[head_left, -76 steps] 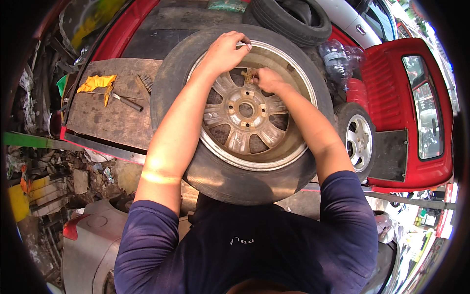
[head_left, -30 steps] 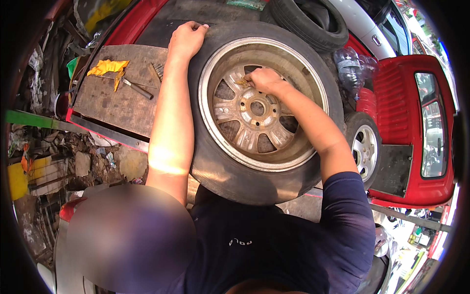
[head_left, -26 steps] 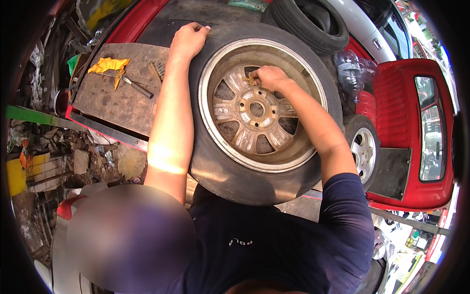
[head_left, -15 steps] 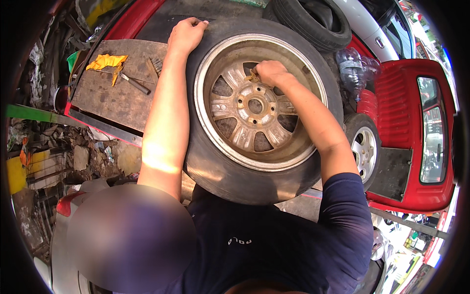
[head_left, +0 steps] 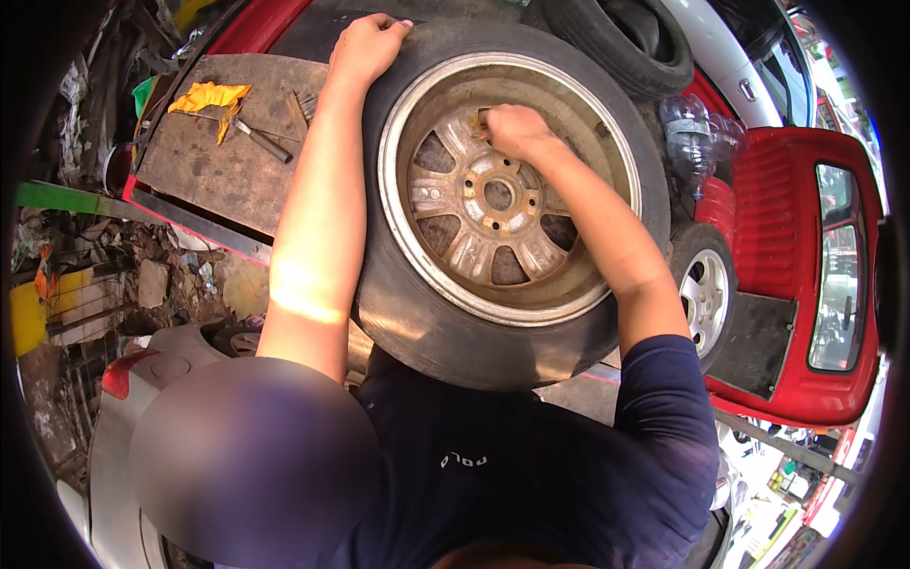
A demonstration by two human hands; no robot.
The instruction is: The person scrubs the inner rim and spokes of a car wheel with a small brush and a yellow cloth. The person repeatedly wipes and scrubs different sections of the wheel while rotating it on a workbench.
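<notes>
A car wheel with its black tyre lies flat in front of me, its dirty spoked rim facing up. My left hand is closed at the tyre's upper left edge, fingers curled against the rubber. Inside the rim, near the top spokes, my right hand is closed on a small crumpled tan rag, pressing it to the metal. Most of the rag is hidden by the fingers.
On the worn board at left lie a yellow cloth, a wooden-handled tool and a wire brush. Behind stands another tyre. Clear plastic bottles, a smaller wheel and a red truck are at right.
My right hand has shifted slightly left and up across the spokes with the rag. My left hand keeps its place on the tyre. The whole view has tilted a little.
</notes>
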